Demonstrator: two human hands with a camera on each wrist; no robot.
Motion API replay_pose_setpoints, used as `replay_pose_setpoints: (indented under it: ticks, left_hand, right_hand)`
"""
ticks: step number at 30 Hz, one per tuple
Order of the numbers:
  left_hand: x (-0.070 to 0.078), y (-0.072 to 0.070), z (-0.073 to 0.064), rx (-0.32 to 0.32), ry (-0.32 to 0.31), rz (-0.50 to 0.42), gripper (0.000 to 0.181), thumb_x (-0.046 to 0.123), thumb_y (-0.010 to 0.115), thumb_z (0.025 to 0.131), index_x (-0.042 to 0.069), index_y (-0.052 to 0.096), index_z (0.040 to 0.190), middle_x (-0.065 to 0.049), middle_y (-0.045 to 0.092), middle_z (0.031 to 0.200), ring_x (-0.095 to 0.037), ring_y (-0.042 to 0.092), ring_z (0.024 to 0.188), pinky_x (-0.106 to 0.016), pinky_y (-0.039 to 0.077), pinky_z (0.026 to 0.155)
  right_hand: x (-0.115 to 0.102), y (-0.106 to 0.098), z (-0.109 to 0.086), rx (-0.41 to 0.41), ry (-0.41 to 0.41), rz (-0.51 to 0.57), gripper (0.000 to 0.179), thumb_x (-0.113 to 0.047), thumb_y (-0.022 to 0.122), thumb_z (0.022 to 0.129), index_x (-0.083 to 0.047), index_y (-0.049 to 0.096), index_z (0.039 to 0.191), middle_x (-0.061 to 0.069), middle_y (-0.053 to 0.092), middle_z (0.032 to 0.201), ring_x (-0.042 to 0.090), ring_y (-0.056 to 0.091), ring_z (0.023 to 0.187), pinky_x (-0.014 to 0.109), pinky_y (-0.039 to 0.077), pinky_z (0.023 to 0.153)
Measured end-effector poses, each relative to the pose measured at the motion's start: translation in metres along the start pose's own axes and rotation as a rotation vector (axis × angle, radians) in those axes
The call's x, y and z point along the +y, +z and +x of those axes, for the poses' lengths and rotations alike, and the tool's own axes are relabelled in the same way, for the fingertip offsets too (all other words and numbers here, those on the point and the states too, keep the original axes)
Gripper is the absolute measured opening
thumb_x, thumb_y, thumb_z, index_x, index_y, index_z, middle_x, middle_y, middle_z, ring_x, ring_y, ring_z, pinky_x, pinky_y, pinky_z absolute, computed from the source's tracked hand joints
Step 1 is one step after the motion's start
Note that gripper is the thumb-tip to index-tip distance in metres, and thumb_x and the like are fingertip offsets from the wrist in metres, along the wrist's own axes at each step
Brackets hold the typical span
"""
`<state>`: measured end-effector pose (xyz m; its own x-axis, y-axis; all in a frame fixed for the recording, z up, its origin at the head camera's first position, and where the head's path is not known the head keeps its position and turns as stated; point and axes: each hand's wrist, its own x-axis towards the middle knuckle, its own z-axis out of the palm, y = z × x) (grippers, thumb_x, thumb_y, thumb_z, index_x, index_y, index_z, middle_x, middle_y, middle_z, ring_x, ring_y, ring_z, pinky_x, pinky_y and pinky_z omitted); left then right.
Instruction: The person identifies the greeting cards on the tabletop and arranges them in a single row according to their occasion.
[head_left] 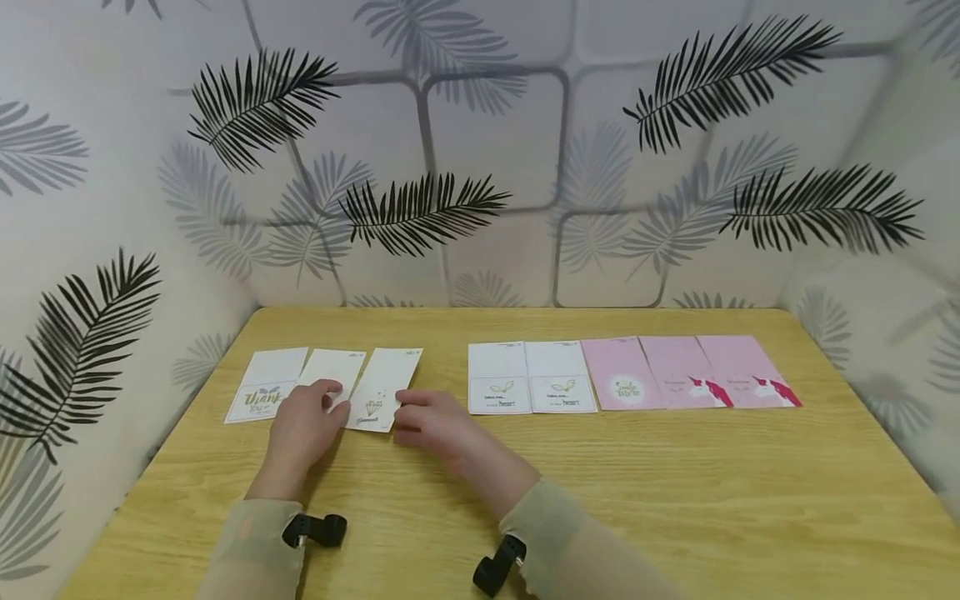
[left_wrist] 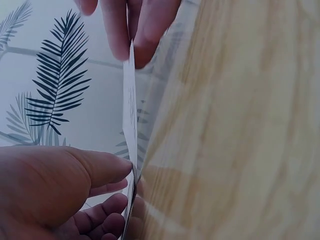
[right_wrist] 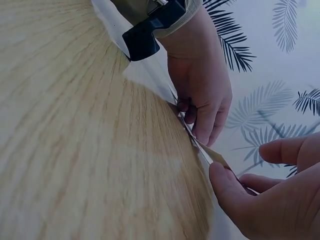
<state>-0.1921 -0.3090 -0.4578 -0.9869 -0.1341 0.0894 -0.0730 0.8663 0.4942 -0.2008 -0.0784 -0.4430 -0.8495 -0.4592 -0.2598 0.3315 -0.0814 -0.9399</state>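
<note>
The left hand and right hand are pinching the diamond card by opposite edges, left of the bench's middle; keeping both grips light should be sparing it creases; two white cards are lying leftward; farther rightward, two heart cards, one smile card and two unicorn cards are making eight.

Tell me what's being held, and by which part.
The diamond-print card: the right hand pinches its right edge; the left hand touches its left edge, grip unclear.
</note>
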Motion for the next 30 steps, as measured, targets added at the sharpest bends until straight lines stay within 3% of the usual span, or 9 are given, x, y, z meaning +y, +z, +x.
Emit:
replay_pose_setpoints:
  ticks: [5, 9, 13, 20, 24, 30]
  left_hand:
    - [0.004, 0.001, -0.001, 0.014, 0.019, -0.001, 0.038, 0.017, 0.071, 0.103, -0.007, 0.070, 0.133, -0.026, 0.073, 0.111, -0.044, 0.069, 0.101, -0.062, 0.054, 0.089]
    - [0.018, 0.000, -0.002, 0.009, 0.033, -0.067, 0.041, 0.019, 0.066, 0.105, -0.004, 0.069, 0.139, -0.023, 0.074, 0.116, -0.043, 0.070, 0.106, -0.061, 0.054, 0.091]
    - [0.040, 0.000, 0.002, -0.002, 0.041, -0.145, 0.043, 0.022, 0.063, 0.109, 0.000, 0.065, 0.146, -0.019, 0.074, 0.123, -0.040, 0.070, 0.112, -0.058, 0.053, 0.094]
    - [0.078, 0.004, 0.011, -0.013, 0.051, -0.203, 0.045, 0.027, 0.064, 0.111, 0.003, 0.065, 0.149, -0.016, 0.074, 0.124, -0.035, 0.068, 0.111, -0.053, 0.053, 0.092]
    - [0.089, 0.008, 0.014, -0.005, 0.045, -0.231, 0.044, 0.028, 0.065, 0.110, 0.005, 0.066, 0.148, -0.014, 0.074, 0.121, -0.033, 0.067, 0.107, -0.050, 0.052, 0.090]
    - [0.096, 0.014, 0.017, 0.009, 0.062, -0.220, 0.042, 0.024, 0.067, 0.108, 0.004, 0.068, 0.146, -0.012, 0.074, 0.115, -0.031, 0.066, 0.099, -0.049, 0.050, 0.085]
  right_hand:
    - [-0.005, -0.015, -0.004, 0.034, -0.017, 0.008, 0.057, 0.000, 0.064, 0.101, 0.008, 0.055, 0.156, 0.021, 0.048, 0.167, 0.031, 0.060, 0.141, 0.040, 0.059, 0.102]
    - [-0.008, -0.030, -0.008, 0.036, -0.041, -0.010, 0.056, -0.001, 0.063, 0.102, 0.007, 0.054, 0.157, 0.020, 0.047, 0.168, 0.031, 0.058, 0.143, 0.042, 0.059, 0.104]
    - [-0.013, -0.043, -0.014, 0.033, -0.078, -0.015, 0.056, -0.002, 0.064, 0.102, 0.007, 0.055, 0.156, 0.020, 0.049, 0.166, 0.029, 0.064, 0.133, 0.043, 0.058, 0.105]
    - [-0.028, -0.064, -0.023, 0.045, -0.116, -0.042, 0.050, -0.006, 0.067, 0.105, 0.006, 0.059, 0.154, 0.018, 0.059, 0.157, 0.024, 0.070, 0.118, 0.044, 0.058, 0.106]
    - [-0.034, -0.073, -0.024, 0.047, -0.138, -0.058, 0.048, -0.006, 0.066, 0.105, 0.004, 0.062, 0.152, 0.018, 0.061, 0.154, 0.024, 0.071, 0.108, 0.044, 0.058, 0.105]
    - [-0.035, -0.085, -0.023, 0.078, -0.140, -0.078, 0.046, -0.006, 0.064, 0.106, 0.003, 0.064, 0.151, 0.017, 0.056, 0.160, 0.026, 0.069, 0.101, 0.046, 0.057, 0.106]
